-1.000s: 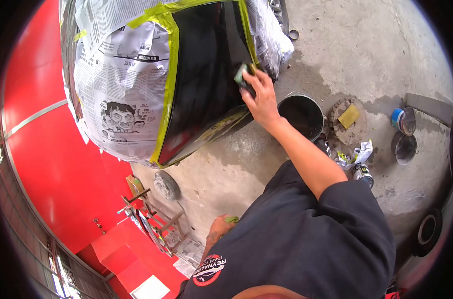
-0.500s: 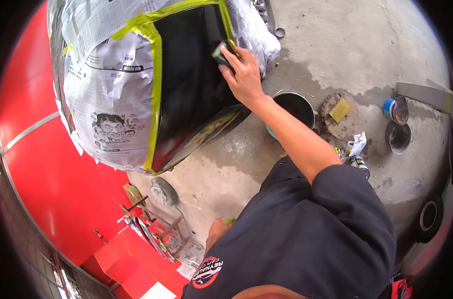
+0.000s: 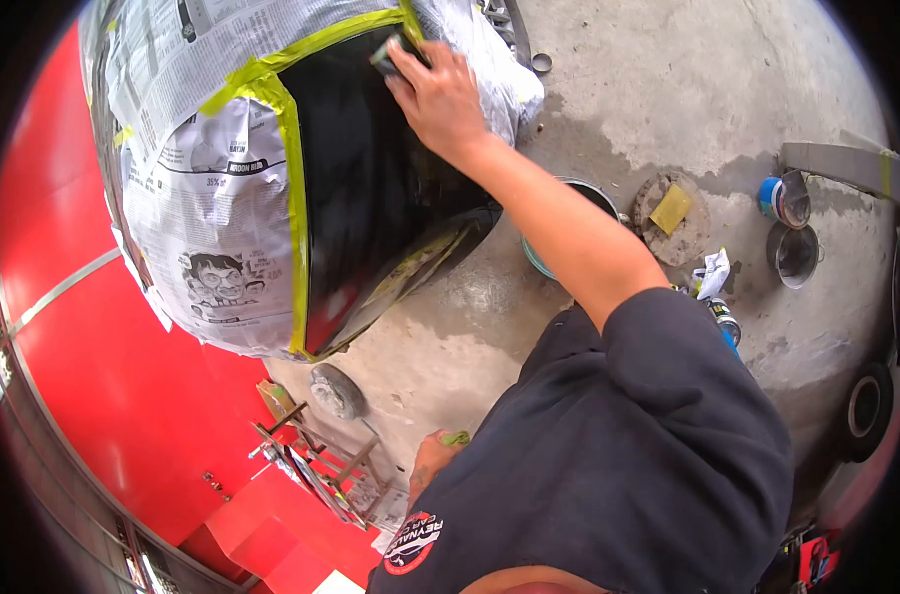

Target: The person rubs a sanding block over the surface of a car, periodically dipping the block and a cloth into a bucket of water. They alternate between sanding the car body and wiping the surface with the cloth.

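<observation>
My right hand (image 3: 442, 97) is closed around a small dark block with a greenish edge (image 3: 385, 56), pressed flat against a glossy black car panel (image 3: 346, 139). It is near the panel's top right corner, beside the yellow-green masking tape (image 3: 293, 188) that borders the panel. Newspaper (image 3: 212, 213) covers the bodywork around it. Low beside my torso, my left hand (image 3: 430, 458) grips a small green cloth or pad (image 3: 456, 438); most of that hand's fingers are hidden.
A bucket (image 3: 541, 252) stands on the wet concrete floor, partly behind my right arm. Beyond it are a round slab (image 3: 658, 243) with a yellow sponge (image 3: 671, 209), a blue-labelled can (image 3: 769, 198) and a metal pot (image 3: 794, 259). A wooden stand (image 3: 361, 465) is at lower left, by red bodywork (image 3: 133, 396).
My right hand has slid the block up and left across the black panel, towards its top edge. The view has shifted slightly. My left hand still holds the green piece low down.
</observation>
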The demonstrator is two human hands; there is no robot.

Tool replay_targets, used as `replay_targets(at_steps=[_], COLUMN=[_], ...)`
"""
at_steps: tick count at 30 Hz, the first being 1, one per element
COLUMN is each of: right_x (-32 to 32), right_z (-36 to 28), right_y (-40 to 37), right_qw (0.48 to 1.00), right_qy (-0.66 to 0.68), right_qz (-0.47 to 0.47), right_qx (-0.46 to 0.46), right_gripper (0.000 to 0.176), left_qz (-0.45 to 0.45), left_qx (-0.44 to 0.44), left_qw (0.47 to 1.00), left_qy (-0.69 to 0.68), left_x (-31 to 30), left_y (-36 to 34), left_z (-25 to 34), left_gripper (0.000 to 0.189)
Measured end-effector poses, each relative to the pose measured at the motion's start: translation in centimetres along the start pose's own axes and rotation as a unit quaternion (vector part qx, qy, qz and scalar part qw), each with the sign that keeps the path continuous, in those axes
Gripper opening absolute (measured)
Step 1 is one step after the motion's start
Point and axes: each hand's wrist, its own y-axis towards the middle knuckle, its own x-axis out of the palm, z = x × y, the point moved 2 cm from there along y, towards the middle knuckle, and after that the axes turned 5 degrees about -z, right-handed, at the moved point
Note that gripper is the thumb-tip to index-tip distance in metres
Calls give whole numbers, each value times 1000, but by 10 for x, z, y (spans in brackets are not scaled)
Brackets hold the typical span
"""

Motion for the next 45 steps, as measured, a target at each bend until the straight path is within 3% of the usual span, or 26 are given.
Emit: replay_targets(at_steps=[2, 7, 14, 22, 25, 29, 34, 38, 41, 45], right_x=[8, -2, 8, -17, -13, -14, -18, -3, 2, -1], right_z=[5, -4, 4, 10, 10, 0, -1, 7, 7, 3], right_y=[21, -15, 26, -143, -115, -51, -108, -62, -2, -37], right_qw=[1000, 1000, 1000, 986, 993, 995, 989, 997, 997, 993], right_qy=[-24, 14, 15, 113, 85, 64, 103, 72, 55, 102], right_qz=[13, -15, 11, -93, -70, -54, -85, -15, -13, -18], right_qx=[-3, 10, 8, 75, 49, 49, 70, 25, 46, 58], right_gripper=[44, 43, 38, 45, 47, 45, 44, 43, 42, 40], left_qz=[4, -4, -6, 4, 13, 8, -2, -10, -13, -2], left_qx=[-2, 5, -19, 0, -39, 12, -13, -11, -10, -7], left_qw=[1000, 999, 1000, 1000, 998, 999, 999, 1000, 1000, 999], left_qy=[-10, -42, -10, -3, 52, 29, -30, 1, -21, -39], left_x=[0, 0, 1, -7, -14, -9, -5, -2, 2, 2], left_y=[-3, 0, 6, -11, -6, 7, -5, -12, -16, -1], left_z=[-2, -5, -17, 7, 8, -27, -8, 11, 9, -11], left_gripper=[36, 35, 41, 35, 43, 41, 32, 36, 37, 32])
